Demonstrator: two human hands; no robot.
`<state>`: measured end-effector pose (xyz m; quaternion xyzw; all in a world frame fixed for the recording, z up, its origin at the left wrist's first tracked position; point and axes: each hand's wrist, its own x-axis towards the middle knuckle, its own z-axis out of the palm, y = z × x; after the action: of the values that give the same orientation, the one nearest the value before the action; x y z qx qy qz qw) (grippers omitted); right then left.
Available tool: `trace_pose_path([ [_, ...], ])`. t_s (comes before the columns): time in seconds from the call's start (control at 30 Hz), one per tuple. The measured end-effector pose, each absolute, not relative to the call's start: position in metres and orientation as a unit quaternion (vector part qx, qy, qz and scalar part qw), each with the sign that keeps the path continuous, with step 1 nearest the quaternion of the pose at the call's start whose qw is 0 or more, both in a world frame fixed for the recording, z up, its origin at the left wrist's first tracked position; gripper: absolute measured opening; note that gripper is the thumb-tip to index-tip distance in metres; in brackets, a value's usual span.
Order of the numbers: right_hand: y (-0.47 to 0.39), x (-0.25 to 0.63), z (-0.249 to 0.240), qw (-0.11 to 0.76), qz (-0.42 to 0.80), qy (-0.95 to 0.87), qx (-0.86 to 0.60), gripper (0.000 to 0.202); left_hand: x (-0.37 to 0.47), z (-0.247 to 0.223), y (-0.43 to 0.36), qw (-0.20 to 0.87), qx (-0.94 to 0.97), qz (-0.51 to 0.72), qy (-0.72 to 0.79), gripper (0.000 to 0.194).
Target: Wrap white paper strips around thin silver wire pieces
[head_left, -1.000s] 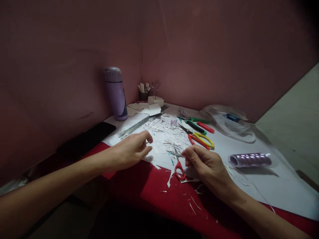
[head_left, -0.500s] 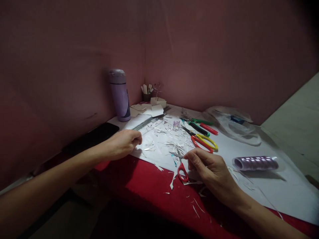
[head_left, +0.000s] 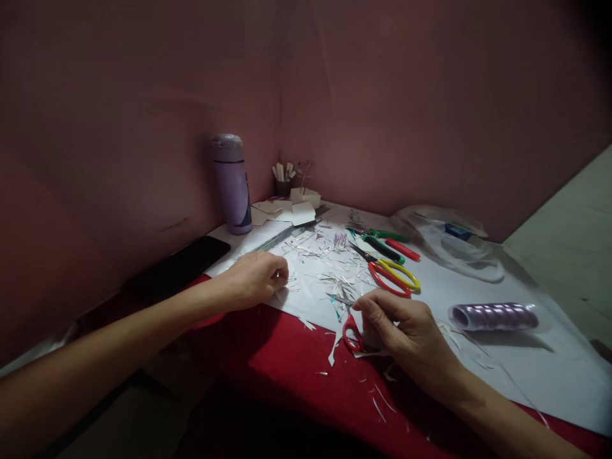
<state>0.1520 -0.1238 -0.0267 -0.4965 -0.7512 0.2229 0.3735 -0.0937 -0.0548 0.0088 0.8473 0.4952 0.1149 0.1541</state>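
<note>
My left hand (head_left: pixel 261 275) hovers over the front left edge of the white sheet (head_left: pixel 296 299), fingers closed in a pinch; whatever they may hold is too small to make out. Farther right, my right hand (head_left: pixel 404 328) has thumb and forefinger pressed together, with nothing clearly visible in the pinch. Just left of its fingertips lie small red-handled scissors (head_left: pixel 352 336), partly behind the hand. Thin cut strips (head_left: pixel 339 280) are scattered on the sheet between both hands. A small clump of purple-tipped pieces (head_left: pixel 340 240) sits beyond them.
Red-and-yellow-handled scissors (head_left: pixel 394 277), green-handled pliers (head_left: pixel 385 248) and a red tool handle (head_left: pixel 403 248) lie behind my right hand. A roll of purple ribbon (head_left: pixel 495 317) and a plastic bag (head_left: pixel 454 248) are at right. A purple bottle (head_left: pixel 232 185) and dark phone-like slab (head_left: pixel 176 268) stand left.
My left hand has moved a little to the right, its fingers still pinched. The right hand and the red-handled scissors stay in nearly the same place.
</note>
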Motion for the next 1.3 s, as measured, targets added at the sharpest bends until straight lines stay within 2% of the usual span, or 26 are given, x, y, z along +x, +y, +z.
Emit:
trace_pose_path([
  [0.23,-0.123,0.15,-0.024,0.361,0.195,-0.77,-0.489,0.031,-0.084,-0.006,-0.046,0.13,0.849,0.09,0.505,0.015],
  [0.33,-0.124,0.149,-0.022,0.358,0.185,-0.775,-0.487,0.032,-0.086,-0.009,-0.043,0.179,0.843,0.108,0.496,0.014],
  [0.57,-0.125,0.149,-0.022,0.353,0.183,-0.78,-0.483,0.033,-0.086,-0.007,-0.036,0.381,0.765,0.174,0.489,0.013],
  [0.8,-0.125,0.149,-0.022,0.352,0.178,-0.784,-0.479,0.034,-0.085,-0.007,-0.032,0.448,0.723,0.177,0.495,0.014],
  [1.03,-0.124,0.148,-0.022,0.35,0.174,-0.788,-0.476,0.033,-0.086,-0.001,-0.035,0.364,0.768,0.162,0.502,0.021],
  [1.3,-0.124,0.148,-0.023,0.344,0.171,-0.789,-0.479,0.033,-0.085,-0.005,-0.036,0.239,0.826,0.147,0.489,0.018],
])
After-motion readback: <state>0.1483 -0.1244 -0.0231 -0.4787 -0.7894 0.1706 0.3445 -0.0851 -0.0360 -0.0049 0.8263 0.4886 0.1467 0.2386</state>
